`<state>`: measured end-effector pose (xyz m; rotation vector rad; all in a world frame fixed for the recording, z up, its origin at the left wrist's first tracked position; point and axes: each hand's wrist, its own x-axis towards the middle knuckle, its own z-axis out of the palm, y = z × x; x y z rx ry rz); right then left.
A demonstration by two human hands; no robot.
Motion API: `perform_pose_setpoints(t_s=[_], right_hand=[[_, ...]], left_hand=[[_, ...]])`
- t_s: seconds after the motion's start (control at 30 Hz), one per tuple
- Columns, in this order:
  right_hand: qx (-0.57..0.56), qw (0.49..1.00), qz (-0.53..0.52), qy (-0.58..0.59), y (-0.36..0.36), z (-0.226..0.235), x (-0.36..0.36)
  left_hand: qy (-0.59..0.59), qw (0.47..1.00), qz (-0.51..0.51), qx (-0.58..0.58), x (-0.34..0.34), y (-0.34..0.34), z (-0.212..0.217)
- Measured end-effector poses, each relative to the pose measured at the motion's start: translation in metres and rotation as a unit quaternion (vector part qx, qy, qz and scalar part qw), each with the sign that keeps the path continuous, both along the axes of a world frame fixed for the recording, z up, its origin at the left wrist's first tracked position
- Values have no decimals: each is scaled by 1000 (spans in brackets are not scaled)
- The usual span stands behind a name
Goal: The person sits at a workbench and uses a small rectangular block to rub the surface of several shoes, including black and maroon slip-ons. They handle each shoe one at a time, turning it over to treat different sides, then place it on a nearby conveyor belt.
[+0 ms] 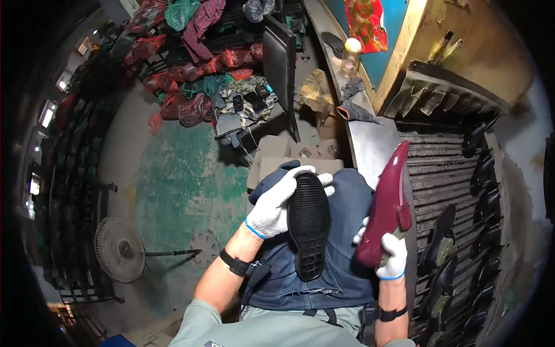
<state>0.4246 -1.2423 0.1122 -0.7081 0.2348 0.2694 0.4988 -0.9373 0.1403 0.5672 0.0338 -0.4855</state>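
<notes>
My left hand [276, 202], in a white knit glove with a blue cuff edge, is closed around a black ridged shoe sole [309, 225] above my lap. The sole's tread faces up, with its heel end toward me. On the right, my gloved right hand [394, 254] grips a glossy maroon shoe [384, 214] near its heel. Its toe points away from me, and a strap or tab shows on its right side. Part of the right hand's fingers is hidden behind the shoe.
Right of me, a slatted roller conveyor [433, 173] carries several dark shoes [442, 231] into a machine [462, 52]. A metal ledge [373, 141] holds a glove [355, 111] and a jar [350, 58]. Left stand a fan [119, 248] and racks; bags [196, 110] lie ahead.
</notes>
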Motion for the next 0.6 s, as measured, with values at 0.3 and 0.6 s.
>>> perform_pose_setpoints(t_s=[0.3,0.6], right_hand=[[-469,860,33,-198,62,71,-68],[-479,852,68,-200,78,57,-84]], left_hand=[[-142,990,20,19,-2,1,28],[-202,977,12,69,-9,-1,25]])
